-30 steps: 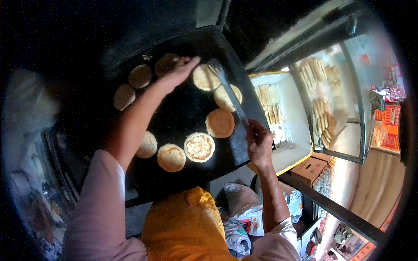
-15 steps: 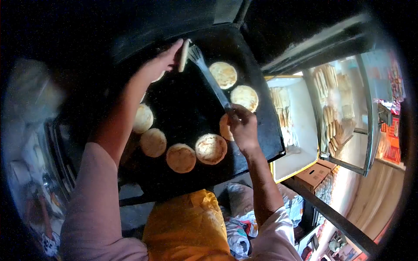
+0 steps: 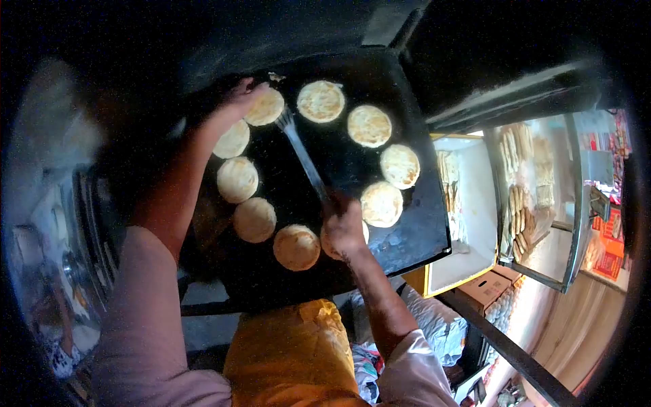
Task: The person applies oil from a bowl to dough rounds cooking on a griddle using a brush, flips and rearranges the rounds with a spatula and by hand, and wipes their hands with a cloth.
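Several round flatbreads lie in a ring on a dark griddle (image 3: 407,241). My right hand (image 3: 344,227) is closed around the handle of a metal spatula (image 3: 304,149), above the near side of the ring, partly hiding one bread. The slotted end of the spatula touches or nearly touches the edge of a flatbread (image 3: 265,107) at the upper left. My left hand (image 3: 245,93) is at the far-left side of that same bread, fingers against its edge; whether they grip it cannot be made out. Browned patches show on a flatbread (image 3: 321,102) at the far side.
Right of the griddle is a yellow-edged white case (image 3: 468,268) with breads inside. Beyond it a glass case (image 3: 568,203) holds long breads. A cardboard box (image 3: 485,288) and a dark bar (image 3: 515,353) are at lower right. Orange cloth (image 3: 291,353) covers my front.
A bread held upright by my left hand is now down on the griddle. Both hands and the spatula have moved left around the ring, and more breads show their pale side.
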`<state>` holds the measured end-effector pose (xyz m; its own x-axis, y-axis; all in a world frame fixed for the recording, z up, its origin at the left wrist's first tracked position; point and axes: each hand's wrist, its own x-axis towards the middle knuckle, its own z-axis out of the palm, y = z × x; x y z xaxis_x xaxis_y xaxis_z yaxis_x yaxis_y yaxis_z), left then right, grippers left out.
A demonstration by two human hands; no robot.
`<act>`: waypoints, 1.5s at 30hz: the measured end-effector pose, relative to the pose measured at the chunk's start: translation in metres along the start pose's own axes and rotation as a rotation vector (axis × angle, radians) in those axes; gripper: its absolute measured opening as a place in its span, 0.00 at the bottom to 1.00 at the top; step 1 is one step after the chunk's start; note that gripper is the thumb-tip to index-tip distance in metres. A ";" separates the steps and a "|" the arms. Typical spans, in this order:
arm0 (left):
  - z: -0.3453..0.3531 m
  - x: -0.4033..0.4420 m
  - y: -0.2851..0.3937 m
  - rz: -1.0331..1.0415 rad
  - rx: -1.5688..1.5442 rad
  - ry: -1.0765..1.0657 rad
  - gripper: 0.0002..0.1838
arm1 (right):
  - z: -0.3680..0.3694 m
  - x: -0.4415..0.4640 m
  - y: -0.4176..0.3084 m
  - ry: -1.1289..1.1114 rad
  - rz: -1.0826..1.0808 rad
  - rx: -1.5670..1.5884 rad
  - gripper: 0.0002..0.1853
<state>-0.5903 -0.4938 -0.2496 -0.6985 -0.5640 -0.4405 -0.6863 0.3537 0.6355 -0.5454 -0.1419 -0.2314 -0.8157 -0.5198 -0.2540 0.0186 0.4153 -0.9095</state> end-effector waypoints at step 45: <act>0.130 -0.590 -0.293 -0.213 -0.294 -0.213 0.14 | -0.086 -0.280 0.092 0.530 -0.245 -0.361 0.16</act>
<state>-0.0038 -0.1678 -0.2586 -0.5947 -0.4241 -0.6830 -0.7543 0.0005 0.6565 -0.3655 0.1064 -0.2159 -0.9462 -0.2332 0.2245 -0.3218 0.6029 -0.7300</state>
